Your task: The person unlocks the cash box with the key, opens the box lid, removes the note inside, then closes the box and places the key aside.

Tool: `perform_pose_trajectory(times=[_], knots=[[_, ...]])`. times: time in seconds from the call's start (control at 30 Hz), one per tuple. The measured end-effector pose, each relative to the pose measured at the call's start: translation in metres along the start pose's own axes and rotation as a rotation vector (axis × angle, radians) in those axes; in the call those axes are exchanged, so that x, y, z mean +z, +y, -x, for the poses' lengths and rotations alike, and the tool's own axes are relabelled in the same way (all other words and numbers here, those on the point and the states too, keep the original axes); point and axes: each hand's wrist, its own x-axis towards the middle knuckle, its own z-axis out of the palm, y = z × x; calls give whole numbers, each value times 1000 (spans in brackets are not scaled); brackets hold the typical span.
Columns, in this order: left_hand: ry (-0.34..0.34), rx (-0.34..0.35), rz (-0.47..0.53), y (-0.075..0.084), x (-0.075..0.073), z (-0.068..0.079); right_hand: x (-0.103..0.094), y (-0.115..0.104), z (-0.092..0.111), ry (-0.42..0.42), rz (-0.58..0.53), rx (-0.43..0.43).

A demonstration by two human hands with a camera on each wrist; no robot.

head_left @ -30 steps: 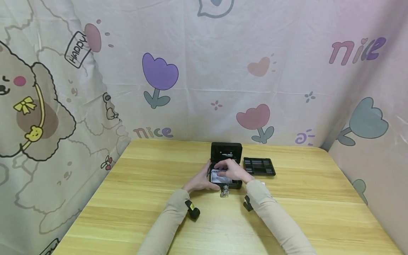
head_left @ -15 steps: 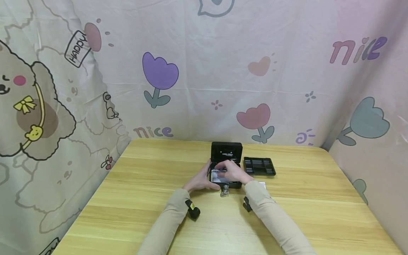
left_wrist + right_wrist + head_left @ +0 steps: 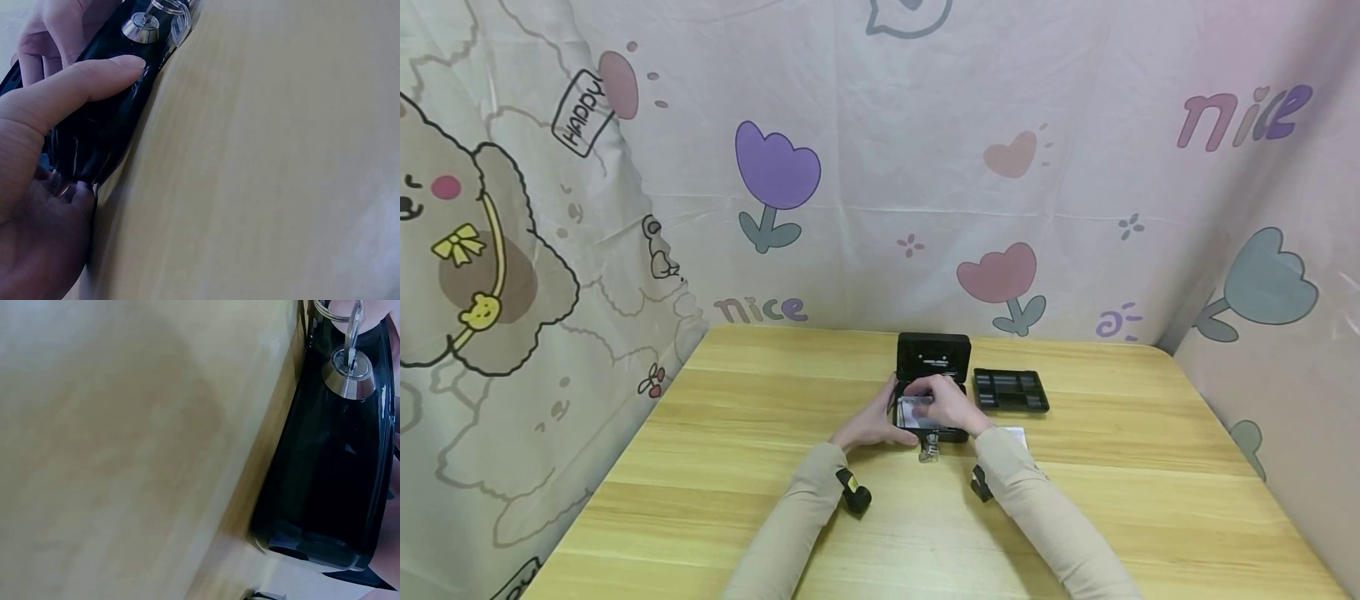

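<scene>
A black cash box (image 3: pixel 955 436) stands on the table with its lid (image 3: pixel 933 350) raised. My left hand (image 3: pixel 870 422) grips the box's left side, its thumb on the front wall in the left wrist view. Inside the box, my right hand (image 3: pixel 951 406) has bent fingers at a pale sheet of paper (image 3: pixel 912 414) and appears to pinch it; the fingertips are partly hidden. A key (image 3: pixel 352 340) with a metal ring sits in the front lock (image 3: pixel 350 375). The keys (image 3: pixel 929 450) hang at the front in the head view.
A black compartment tray (image 3: pixel 1011 392) lies right of the box on the wooden table (image 3: pixel 760 383). A small white paper (image 3: pixel 1018 435) lies partly behind the right sleeve. A printed cloth (image 3: pixel 880 167) hangs behind the table.
The right hand's fingers have shifted slightly at the paper inside the box. More of the small white paper by the right sleeve shows. The left hand stays on the box.
</scene>
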Motion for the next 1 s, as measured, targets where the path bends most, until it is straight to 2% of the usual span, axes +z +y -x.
perform_pose_trajectory(times=[0.17,0.27,0.67,0.77,1.0], knots=[[-12,57,28,-1,0,-2,-1,2,-1,37,-52,-3],[-10,68,18,-1,0,-4,-2,3,-1,54,-91,-5],[-2,65,7,-1,-1,-3,-14,8,4,51,-184,-71],[1,70,-11,-1,-1,-4,-18,11,5,55,-211,-70],[4,31,-41,0,0,-3,-26,16,7,86,-256,-55]])
